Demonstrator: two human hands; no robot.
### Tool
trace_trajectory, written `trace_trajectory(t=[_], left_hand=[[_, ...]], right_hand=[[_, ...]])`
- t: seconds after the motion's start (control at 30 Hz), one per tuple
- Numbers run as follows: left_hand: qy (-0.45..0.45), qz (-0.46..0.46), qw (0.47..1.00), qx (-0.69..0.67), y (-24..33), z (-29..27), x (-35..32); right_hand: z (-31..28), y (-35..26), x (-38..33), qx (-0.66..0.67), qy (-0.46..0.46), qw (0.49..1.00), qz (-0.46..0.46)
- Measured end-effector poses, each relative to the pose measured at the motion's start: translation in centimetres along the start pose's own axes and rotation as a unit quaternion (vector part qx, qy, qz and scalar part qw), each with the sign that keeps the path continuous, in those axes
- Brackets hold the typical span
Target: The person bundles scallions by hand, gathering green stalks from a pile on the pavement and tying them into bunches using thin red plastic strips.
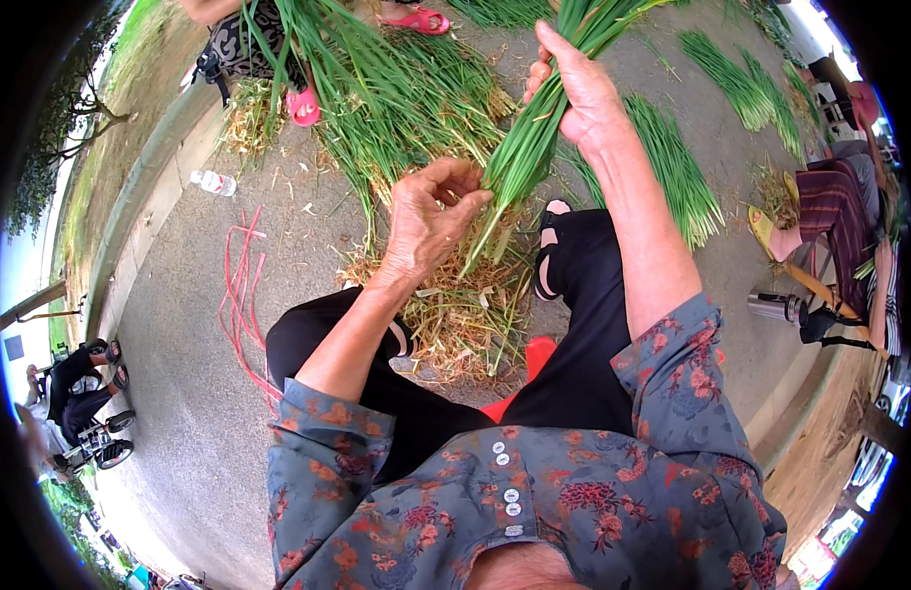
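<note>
My right hand is wrapped round a bunch of long green chives, thumb uppermost, and holds it slanting in front of me with the pale stem ends down toward me. At the lower part of the bunch, my left hand is closed, thumb and forefinger pinching at its left edge. One or a few stems there hang lower than the others. Beyond my left hand lies a big pile of loose chives on the pavement. Between my feet is a heap of dry, yellowish leaves and trimmings.
Pink plastic straps lie to my left, beyond them a clear bottle. Laid-out chives and another bundle rest at right. A metal flask stands near seated people. Another person's pink shoe is beside the pile.
</note>
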State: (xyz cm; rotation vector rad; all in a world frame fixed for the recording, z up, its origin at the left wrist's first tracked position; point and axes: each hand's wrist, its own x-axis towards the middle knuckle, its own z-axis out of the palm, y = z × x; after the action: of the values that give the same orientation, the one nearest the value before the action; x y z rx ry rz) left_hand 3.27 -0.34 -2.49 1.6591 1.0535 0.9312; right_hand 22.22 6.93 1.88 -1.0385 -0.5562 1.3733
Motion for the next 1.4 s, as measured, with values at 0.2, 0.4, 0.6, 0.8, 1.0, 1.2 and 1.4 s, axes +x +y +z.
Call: trace_trajectory(t=[0.2, 0.4, 0.6, 0.8, 1.0, 1.2, 1.4], left_hand=[[0.011, -0.069, 0.990, -0.126, 0.0, 0.1, -0.1], [0.040, -0.038, 0.997, -0.051, 0.3, -0.3, -0.1], [0.109, 0.166, 0.957, 0.211, 0.6, 0.1, -0.2], [0.122, 0.189, 0.942, 0.249, 0.4, -0.1, -0.2], [0.096, 0.022, 0.995, -0.018, 0.4, -1.0, 0.3], [0.031, 0.036, 0.999, 0.020, 1.0, -1.7, 0.4], [0.041, 0.214, 0.945, 0.245, 1.3, -0.5, 0.3]], right_hand=[[0.0, 0.2, 0.0, 0.014, -0.007, 1.000, 0.002], [0.1, 0.1, -0.1, 0.010, -0.005, 1.000, 0.012], [0.3, 0.5, 0.1, 0.000, 0.005, 1.000, 0.009], [0.1, 0.7, 0.7, 0.034, 0.026, 0.998, 0.036], [-0.1, 0.4, 0.5, 0.027, 0.039, 0.999, 0.026], [0.1, 0.3, 0.1, 0.011, 0.049, 0.999, 0.008], [1.8, 1.9, -1.4, -0.093, -0.041, 0.995, 0.015]])
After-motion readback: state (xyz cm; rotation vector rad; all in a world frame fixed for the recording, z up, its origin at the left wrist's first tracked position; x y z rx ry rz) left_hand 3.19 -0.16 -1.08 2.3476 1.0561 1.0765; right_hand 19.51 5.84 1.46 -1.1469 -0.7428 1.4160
